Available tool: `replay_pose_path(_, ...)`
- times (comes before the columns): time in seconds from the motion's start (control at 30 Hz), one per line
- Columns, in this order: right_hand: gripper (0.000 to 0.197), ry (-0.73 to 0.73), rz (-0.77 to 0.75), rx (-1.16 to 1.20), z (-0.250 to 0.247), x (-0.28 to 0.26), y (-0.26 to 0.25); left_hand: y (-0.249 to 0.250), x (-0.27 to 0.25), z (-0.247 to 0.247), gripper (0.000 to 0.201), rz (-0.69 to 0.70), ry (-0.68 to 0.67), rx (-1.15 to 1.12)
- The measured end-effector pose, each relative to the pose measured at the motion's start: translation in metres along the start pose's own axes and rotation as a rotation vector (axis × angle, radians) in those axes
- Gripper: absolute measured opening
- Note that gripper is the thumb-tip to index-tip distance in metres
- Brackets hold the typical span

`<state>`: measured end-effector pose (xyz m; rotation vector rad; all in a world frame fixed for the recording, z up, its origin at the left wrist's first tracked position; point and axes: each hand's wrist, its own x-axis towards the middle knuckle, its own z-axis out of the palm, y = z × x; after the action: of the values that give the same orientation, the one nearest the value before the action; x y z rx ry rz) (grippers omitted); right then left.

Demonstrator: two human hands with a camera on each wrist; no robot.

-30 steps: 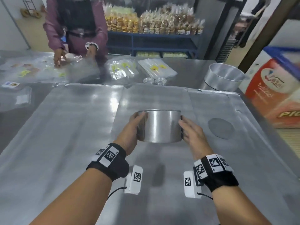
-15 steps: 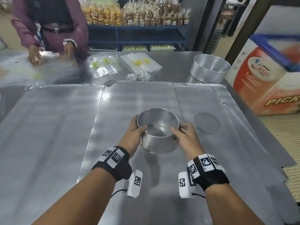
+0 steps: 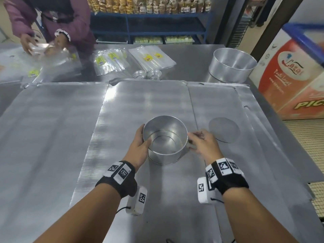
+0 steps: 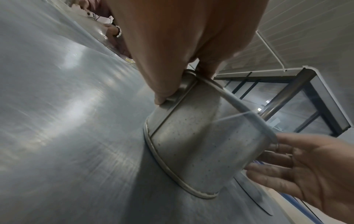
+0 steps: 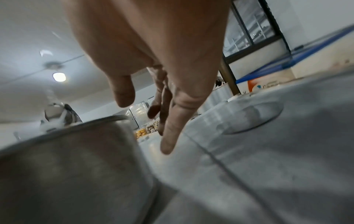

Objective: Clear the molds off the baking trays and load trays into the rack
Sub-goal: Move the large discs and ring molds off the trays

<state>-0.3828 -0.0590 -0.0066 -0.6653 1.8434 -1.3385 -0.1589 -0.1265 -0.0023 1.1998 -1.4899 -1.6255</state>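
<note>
A round bottomless metal mold [image 3: 164, 156] stands upright on the middle baking tray [image 3: 143, 106]. My left hand [image 3: 140, 142] grips its left wall, thumb over the rim. My right hand [image 3: 199, 142] hovers just off its right side with fingers loosely spread and holds nothing. In the left wrist view the left hand [image 4: 172, 60] pinches the mold [image 4: 201, 145], and the right hand [image 4: 306, 166] is open beside it. The right wrist view shows the right hand [image 5: 162, 75] straight-fingered, clear of the mold [image 5: 76, 166].
A flat metal disc [image 3: 224, 130] lies on the tray to the right. A larger round mold [image 3: 231, 67] and small tart molds [image 3: 147, 74] sit at the back. Another person [image 3: 49, 18] handles plastic bags at the far left. A freezer [image 3: 289, 76] stands to the right.
The mold, held up between both hands a second ago, has come down onto the tray. My right hand has let go of it; the left still holds it.
</note>
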Motion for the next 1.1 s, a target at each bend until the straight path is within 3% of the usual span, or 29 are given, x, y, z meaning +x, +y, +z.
replay_pose_path(0.13,0.028,0.122,-0.116,-0.549,-0.040,0.049,-0.002,0.000,-0.002,0.003,0.051,0.008,0.012,-0.006)
replay_pose_path(0.37,0.051,-0.015,-0.040,-1.165,-0.086,0.103,0.033,-0.002,-0.002,0.009,0.051,0.012,0.045,-0.017)
replay_pose_path(0.63,0.047,0.066,-0.120,-1.193,-0.081,0.075,0.067,-0.006,0.000,0.010,0.054,0.014,0.058,-0.010)
replay_pose_path(0.9,0.039,0.134,-0.025,-1.167,-0.065,0.017,0.065,-0.009,0.001,0.010,0.065,0.003,0.061,-0.047)
replay_pose_path(1.0,0.034,0.143,0.002,-1.179,-0.065,0.013,0.056,-0.009,0.001,0.009,0.060,0.012,0.057,-0.043)
replay_pose_path(1.1,0.050,0.145,0.067,-1.177,-0.070,0.021,0.042,-0.009,0.001,0.009,0.056,0.019,0.054,-0.036)
